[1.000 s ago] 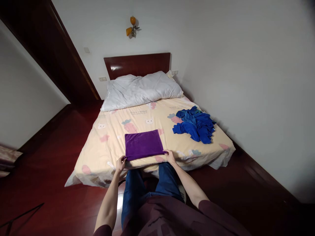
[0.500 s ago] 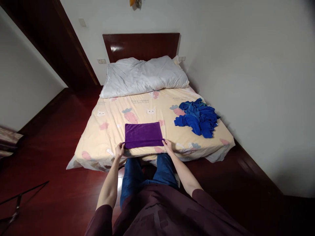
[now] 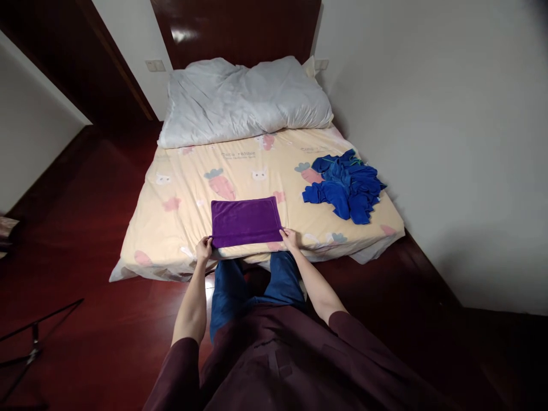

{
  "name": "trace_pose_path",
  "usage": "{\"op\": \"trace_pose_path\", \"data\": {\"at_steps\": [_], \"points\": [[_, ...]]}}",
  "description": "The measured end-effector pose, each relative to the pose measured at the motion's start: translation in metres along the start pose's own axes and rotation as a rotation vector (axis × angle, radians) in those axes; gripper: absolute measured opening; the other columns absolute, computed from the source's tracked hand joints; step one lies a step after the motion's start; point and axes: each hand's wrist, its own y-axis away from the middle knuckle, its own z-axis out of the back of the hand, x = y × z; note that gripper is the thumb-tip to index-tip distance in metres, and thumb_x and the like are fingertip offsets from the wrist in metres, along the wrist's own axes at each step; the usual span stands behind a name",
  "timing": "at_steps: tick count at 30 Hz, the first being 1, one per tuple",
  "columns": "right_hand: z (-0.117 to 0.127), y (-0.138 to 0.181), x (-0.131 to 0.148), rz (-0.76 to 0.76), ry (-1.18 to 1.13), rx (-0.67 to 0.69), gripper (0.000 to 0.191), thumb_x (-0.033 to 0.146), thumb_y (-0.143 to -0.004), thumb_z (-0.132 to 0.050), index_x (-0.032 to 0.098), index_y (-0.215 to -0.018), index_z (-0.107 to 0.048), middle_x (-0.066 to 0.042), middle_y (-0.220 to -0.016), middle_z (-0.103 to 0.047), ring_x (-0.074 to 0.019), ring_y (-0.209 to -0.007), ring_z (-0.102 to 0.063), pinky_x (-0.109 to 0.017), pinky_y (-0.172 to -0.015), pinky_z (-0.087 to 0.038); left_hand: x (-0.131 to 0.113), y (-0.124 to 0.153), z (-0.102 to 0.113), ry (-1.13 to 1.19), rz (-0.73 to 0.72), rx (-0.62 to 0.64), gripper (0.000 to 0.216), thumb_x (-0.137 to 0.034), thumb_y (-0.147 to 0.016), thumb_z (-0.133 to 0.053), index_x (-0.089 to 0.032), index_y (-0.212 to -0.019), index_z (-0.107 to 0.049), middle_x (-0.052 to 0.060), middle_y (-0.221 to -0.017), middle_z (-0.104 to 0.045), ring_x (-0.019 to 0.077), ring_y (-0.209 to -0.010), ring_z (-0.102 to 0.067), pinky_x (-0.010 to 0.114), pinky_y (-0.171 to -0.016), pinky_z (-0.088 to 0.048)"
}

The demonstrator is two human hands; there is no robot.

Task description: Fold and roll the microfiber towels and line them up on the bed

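Note:
A purple towel [image 3: 246, 220], folded into a flat rectangle, lies near the foot of the bed. My left hand [image 3: 204, 249] pinches its edge at the near left, fingers closed on the cloth. At the near right, my right hand [image 3: 289, 238] grips the opposite edge between thumb and fingers. A crease runs across the towel between both hands, close to its near side. Under it is a cream bedsheet [image 3: 180, 222] printed with carrots and rabbits.
A crumpled pile of blue cloths [image 3: 346, 188] lies on the bed's right side. A pale quilt [image 3: 244, 103] is bunched against the dark headboard [image 3: 240, 28]. The wall [image 3: 449, 142] stands close on the right. Black stand legs [image 3: 34, 337] are on the floor at lower left.
The view has tilted downward, so the bed appears higher and nearer. Both hands keep hold of the towel's near side edges; its folded shape looks about the same.

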Motion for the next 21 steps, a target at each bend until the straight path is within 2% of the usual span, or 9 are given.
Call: {"op": "trace_pose_path", "data": {"at_steps": [7, 11, 18, 21], "points": [[-0.004, 0.002, 0.002, -0.026, 0.057, -0.075, 0.034, 0.053, -0.078, -0.066, 0.019, -0.071, -0.067, -0.012, -0.077, -0.076, -0.0254, -0.076, -0.072, -0.034, -0.072, -0.057, -0.003, 0.0, -0.003, -0.047, 0.071, -0.013, 0.044, -0.045, -0.095, -0.043, -0.014, -0.106, -0.073, 0.013, -0.101, -0.077, 0.0243, -0.093, -0.071, 0.031, -0.081, -0.051], [-0.003, 0.005, 0.003, -0.053, 0.138, -0.103, 0.028, 0.047, -0.078, -0.065, 0.02, -0.072, -0.069, -0.011, -0.079, -0.077, -0.0249, -0.077, -0.072, -0.033, -0.072, -0.056, -0.008, -0.001, -0.001, -0.083, 0.099, -0.004, 0.04, -0.043, -0.096, -0.046, -0.015, -0.104, -0.074, 0.014, -0.102, -0.078, 0.0258, -0.097, -0.072, 0.032, -0.084, -0.051], [-0.007, 0.001, 0.013, -0.145, 0.336, -0.179, 0.022, 0.041, -0.073, -0.072, 0.024, -0.061, -0.065, -0.008, -0.066, -0.071, -0.0253, -0.076, -0.069, -0.033, -0.072, -0.052, -0.023, -0.006, 0.002, -0.202, 0.165, 0.012, 0.032, -0.044, -0.095, -0.055, -0.017, -0.099, -0.072, 0.017, -0.098, -0.077, 0.0314, -0.098, -0.071, 0.038, -0.083, -0.052], [-0.009, -0.002, 0.026, -0.144, 0.395, -0.202, 0.018, 0.04, -0.073, -0.074, 0.024, -0.069, -0.068, -0.01, -0.074, -0.071, -0.0264, -0.082, -0.068, -0.035, -0.076, -0.051, -0.034, -0.006, 0.004, -0.256, 0.143, 0.01, 0.032, -0.041, -0.096, -0.054, -0.015, -0.107, -0.069, 0.021, -0.106, -0.074, 0.0353, -0.104, -0.069, 0.043, -0.087, -0.052]]}}
